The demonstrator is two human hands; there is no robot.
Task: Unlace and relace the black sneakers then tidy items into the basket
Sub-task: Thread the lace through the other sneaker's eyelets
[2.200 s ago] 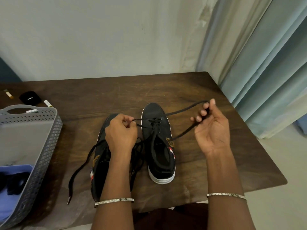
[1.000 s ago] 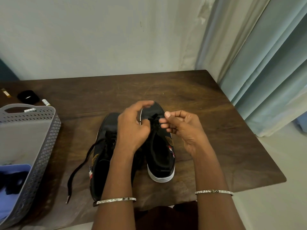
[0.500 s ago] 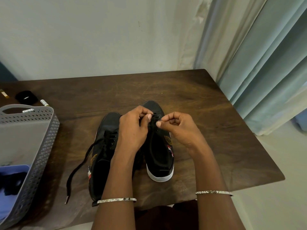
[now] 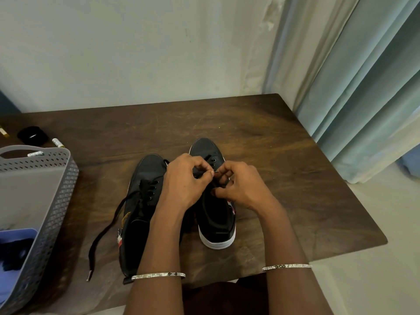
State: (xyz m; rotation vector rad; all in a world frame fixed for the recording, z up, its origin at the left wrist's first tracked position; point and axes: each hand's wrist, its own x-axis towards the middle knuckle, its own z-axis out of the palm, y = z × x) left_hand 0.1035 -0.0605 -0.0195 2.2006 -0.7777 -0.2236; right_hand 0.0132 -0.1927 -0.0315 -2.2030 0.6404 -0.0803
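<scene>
Left hand & right hand: narrow grip on thin black lace over black white-soled sneaker; thread tip straight thru eyelet.

Sneaker: 2, at 6 o'clock on the counter. Lace: 2. Bracelet: 2. Basket: 1, at 9 o'clock. Small tube: 3, at 10 o'clock. Black round item: 1.

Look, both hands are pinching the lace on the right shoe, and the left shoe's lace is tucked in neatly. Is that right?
Not quite. In the head view the left shoe's lace is not tucked in: it trails loose across the table. The rest holds: the left hand and right hand both pinch the right shoe's lace.
</scene>
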